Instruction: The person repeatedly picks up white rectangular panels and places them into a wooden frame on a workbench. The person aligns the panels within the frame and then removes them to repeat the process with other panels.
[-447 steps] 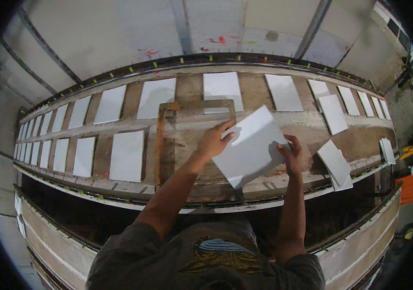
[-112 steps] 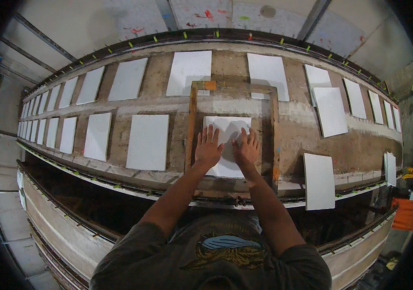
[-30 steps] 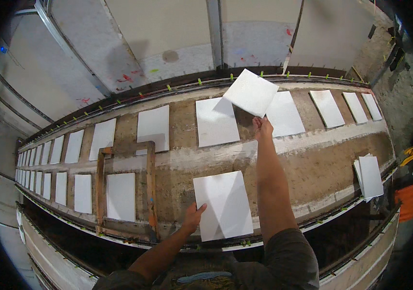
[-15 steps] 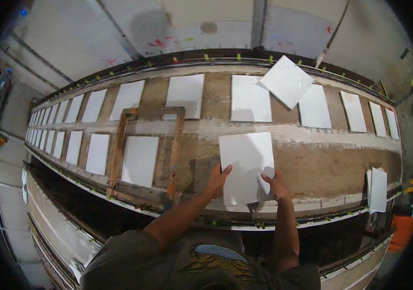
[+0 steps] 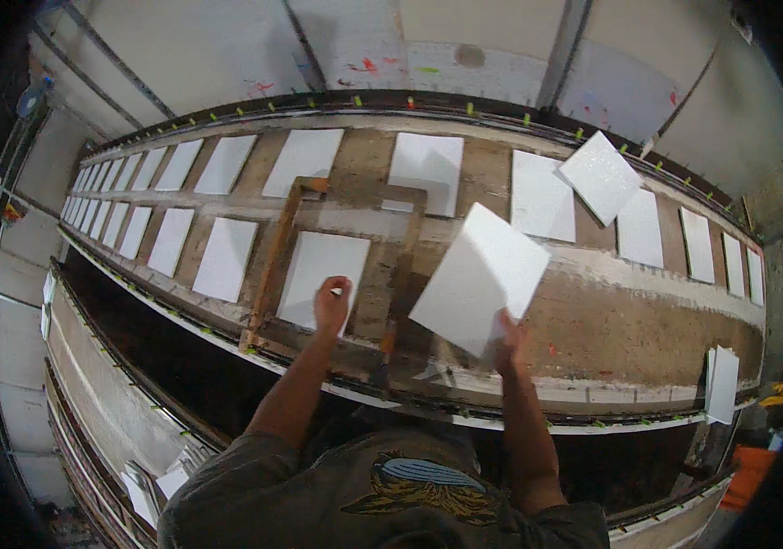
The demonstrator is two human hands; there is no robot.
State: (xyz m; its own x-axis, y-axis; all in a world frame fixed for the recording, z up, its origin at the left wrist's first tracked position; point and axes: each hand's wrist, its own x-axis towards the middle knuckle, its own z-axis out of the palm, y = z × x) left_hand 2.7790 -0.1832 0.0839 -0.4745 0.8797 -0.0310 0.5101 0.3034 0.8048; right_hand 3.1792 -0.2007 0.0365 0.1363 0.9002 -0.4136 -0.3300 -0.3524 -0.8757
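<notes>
My right hand point(image 5: 508, 346) grips a white square board point(image 5: 487, 274) by its lower right edge, holding it tilted above the long table. My left hand point(image 5: 331, 304) is off that board, its fingers curled above another white board point(image 5: 323, 265) lying on the table. Whether anything small sits between those fingers is too unclear to see. Around the lying board stands a brown wooden frame point(image 5: 274, 261), its right bar point(image 5: 400, 284) between my two hands.
Two rows of white boards point(image 5: 226, 165) run along the brown, streaked table point(image 5: 629, 325). At the far right one board point(image 5: 600, 178) lies askew over others. A few boards point(image 5: 723, 384) lean at the near right edge. Rails with yellow-green clips point(image 5: 470, 108) line the table.
My left hand has let go of the board and moved left over the framed one. The board in my right hand has turned to a slant. The view has shifted left.
</notes>
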